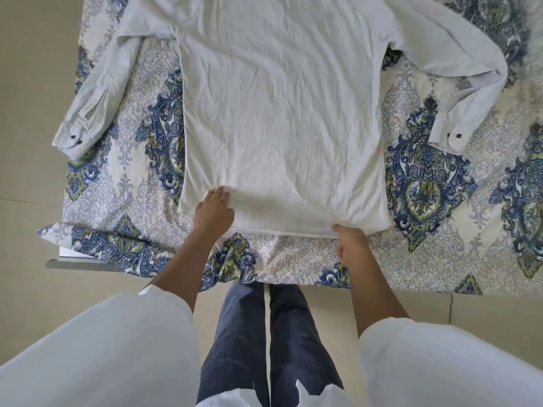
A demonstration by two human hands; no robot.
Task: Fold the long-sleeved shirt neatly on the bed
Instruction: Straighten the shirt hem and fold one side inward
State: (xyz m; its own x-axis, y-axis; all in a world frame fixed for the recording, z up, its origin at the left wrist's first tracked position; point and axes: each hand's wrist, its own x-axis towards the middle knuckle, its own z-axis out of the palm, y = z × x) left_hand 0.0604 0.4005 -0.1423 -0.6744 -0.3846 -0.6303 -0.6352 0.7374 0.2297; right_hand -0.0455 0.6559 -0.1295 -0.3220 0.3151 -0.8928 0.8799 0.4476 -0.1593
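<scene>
Both hands point(213, 208) point(349, 242) at shirt point(282, 113) hem, collar cut off

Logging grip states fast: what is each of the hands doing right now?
Left hand: closed, pinching the shirt at its hem.
Right hand: closed, gripping the same hem.

Both arms reaching forward from the bottom of the frame, forearms bare, white sleeves pushed up near the elbows. Left hand point(214, 211) at centre-left, palm down, fingers point(219, 193) together and pointing toward the top of the frame, tips tucked under fabric. Right hand point(351, 240) at centre-right, lower in the frame, fingers curled closed, pinching fabric. Legs in dark trousers between the arms.
</scene>
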